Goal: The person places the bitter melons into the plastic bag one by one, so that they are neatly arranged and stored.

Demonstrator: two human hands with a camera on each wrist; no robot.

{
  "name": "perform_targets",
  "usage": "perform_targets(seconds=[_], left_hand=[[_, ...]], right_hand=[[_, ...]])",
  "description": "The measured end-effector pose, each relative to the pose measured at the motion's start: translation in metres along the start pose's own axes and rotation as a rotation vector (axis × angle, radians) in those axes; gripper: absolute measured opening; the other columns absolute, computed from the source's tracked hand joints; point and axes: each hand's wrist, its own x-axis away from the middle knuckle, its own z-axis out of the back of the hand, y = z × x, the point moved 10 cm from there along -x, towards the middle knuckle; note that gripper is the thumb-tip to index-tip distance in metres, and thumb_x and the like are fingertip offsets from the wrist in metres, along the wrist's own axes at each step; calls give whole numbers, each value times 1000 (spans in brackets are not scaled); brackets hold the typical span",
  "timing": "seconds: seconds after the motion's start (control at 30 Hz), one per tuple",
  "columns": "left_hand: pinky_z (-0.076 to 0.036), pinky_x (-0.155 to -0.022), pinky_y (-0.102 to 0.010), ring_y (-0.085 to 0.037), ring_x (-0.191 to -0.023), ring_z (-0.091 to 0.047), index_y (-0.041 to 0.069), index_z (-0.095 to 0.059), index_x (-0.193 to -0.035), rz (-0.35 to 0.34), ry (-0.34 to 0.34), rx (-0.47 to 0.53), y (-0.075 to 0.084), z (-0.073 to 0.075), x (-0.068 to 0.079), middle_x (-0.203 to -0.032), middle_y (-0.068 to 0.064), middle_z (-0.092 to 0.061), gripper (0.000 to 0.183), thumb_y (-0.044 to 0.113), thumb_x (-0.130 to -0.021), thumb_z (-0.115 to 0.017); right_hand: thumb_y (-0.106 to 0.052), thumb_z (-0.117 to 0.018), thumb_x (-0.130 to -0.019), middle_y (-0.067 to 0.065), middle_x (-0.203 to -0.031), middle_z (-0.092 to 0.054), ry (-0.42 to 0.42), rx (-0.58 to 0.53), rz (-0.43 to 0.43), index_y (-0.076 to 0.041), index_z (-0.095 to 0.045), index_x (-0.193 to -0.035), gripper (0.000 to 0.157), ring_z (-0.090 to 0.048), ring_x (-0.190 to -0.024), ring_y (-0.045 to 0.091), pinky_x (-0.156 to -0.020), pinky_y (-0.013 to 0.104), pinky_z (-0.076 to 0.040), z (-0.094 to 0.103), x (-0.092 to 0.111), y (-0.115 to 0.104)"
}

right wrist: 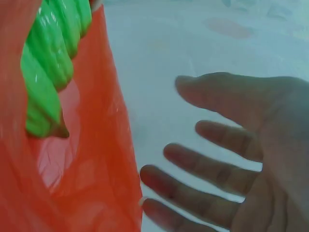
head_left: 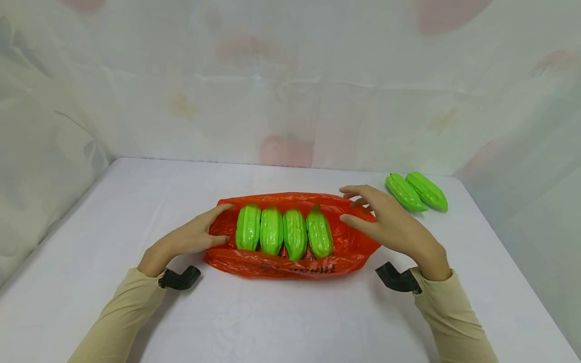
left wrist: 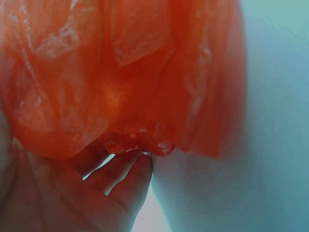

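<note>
A red plastic bag (head_left: 290, 269) lies on the table with its mouth spread wide. Side by side in it sit several bright green ridged fruits (head_left: 295, 232), shiny and elongated. My left hand (head_left: 195, 234) is at the bag's left end, thumb and fingers spread apart and touching the plastic; in the left wrist view the red film (left wrist: 145, 87) covers part of the fingers. At the other end my right hand (head_left: 386, 219) hovers above the bag's rim, thumb apart from the fingers. Nothing lies between those fingers (right wrist: 203, 174) in the right wrist view.
Two more green ridged fruits (head_left: 415, 191) lie at the table's back right corner, beyond my right hand. A white cloth covers the table (head_left: 254, 322). Pale patterned curtains (head_left: 290, 101) hang along the back and both sides. Each wrist carries a black mount (head_left: 179, 278).
</note>
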Motion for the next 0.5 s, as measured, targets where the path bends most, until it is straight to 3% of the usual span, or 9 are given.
perform_targets(seconds=[0.17,0.5], left_hand=[[-34,-110,-65,-41,-134,-43,6,-29,-152,3,-2,1,-1,-1,0,-146,-21,-46,70,12,-90,-62],[-34,-110,-65,-40,-133,-44,6,-30,-151,-8,-2,6,0,-1,0,-145,-20,-46,70,11,-90,-62]], right_hand=[[-19,-69,-93,8,-134,-60,61,-1,41,-9,-51,-139,51,-65,-112,28,-94,46,-53,10,-1,7],[-18,-67,-94,16,-131,-61,137,-53,0,-5,-51,-138,49,-62,-114,34,-95,52,-52,23,-5,31]])
